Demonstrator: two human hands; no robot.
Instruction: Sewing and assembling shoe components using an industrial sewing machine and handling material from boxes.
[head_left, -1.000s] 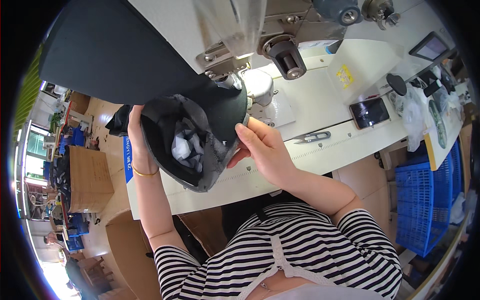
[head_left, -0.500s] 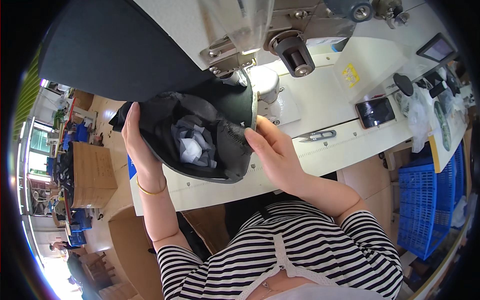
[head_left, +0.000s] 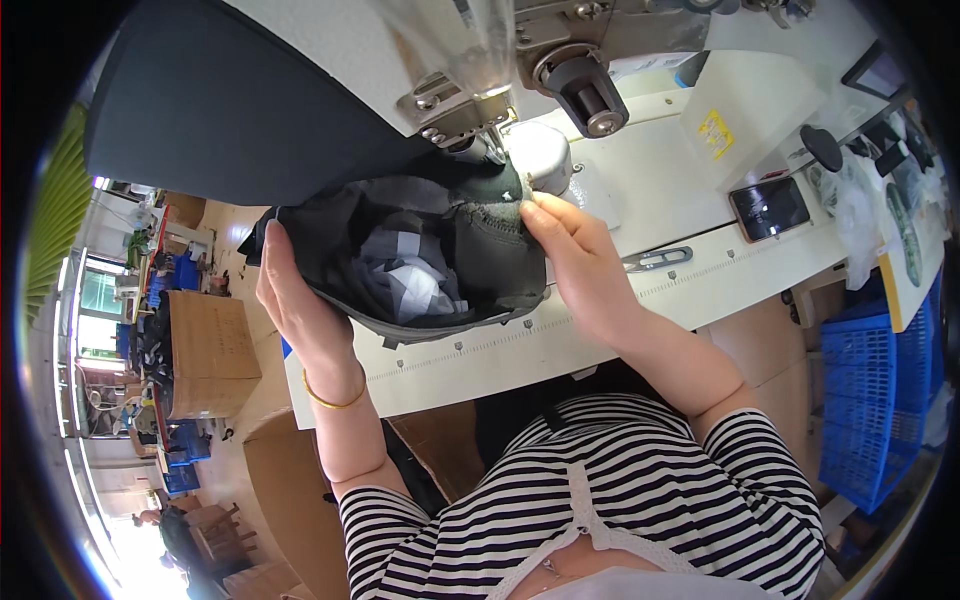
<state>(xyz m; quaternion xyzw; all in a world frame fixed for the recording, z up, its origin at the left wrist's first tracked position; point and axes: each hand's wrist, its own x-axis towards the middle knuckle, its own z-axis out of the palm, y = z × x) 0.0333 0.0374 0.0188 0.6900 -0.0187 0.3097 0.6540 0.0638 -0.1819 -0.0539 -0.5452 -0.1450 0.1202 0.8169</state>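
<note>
A black fabric bag (head_left: 500, 265) lies with its mouth facing me under the sewing machine's needle area (head_left: 490, 150). Inside it are crumpled grey pieces with white patches (head_left: 415, 285). My left hand (head_left: 300, 300) holds the bag's left side, fingers long and straight against the cloth; part of them is hidden. With thumb and forefinger, my right hand (head_left: 575, 245) pinches the raised right edge near the stitched seam, close to the white cylindrical arm (head_left: 540, 155) of the machine.
Thread snips (head_left: 658, 259) and a dark-screened phone (head_left: 770, 210) lie on the white worktable (head_left: 430, 385), right of my hand. A large dark panel (head_left: 240, 110) slopes at upper left. Blue plastic crates (head_left: 865, 400) stand at the right, cardboard boxes (head_left: 212, 350) at the left.
The bag's right edge has swung up and rightward with my right hand, showing more of its inner right wall. The whole view has shifted a little. Both hands keep hold.
</note>
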